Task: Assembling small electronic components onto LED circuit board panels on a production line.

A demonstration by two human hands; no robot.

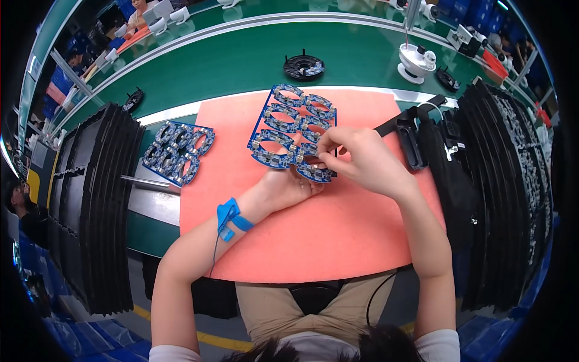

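Observation:
A blue circuit board panel (pixel 298 123), made of several ring-shaped boards in two columns, is held tilted above a pink mat. My left hand (pixel 288 186) supports it from beneath at its near end; some of its fingers are hidden behind the boards, and one shows through a gap. A blue wrist strap (pixel 231 218) with a thin cord circles my left wrist. At the panel's near right edge, my right hand (pixel 360 158) is closed in a pinch against a ring board. Whatever lies between those fingertips is too small to make out.
Another blue board panel (pixel 171 153) rests at the mat's left edge. Stacks of black trays (pixel 90 205) stand left and right (pixel 500 199). A black tool-like device (pixel 411 142) lies by the right stack. Beyond the pink mat (pixel 313 241) are a black round base (pixel 304 66) and a white camera-like unit (pixel 416 62).

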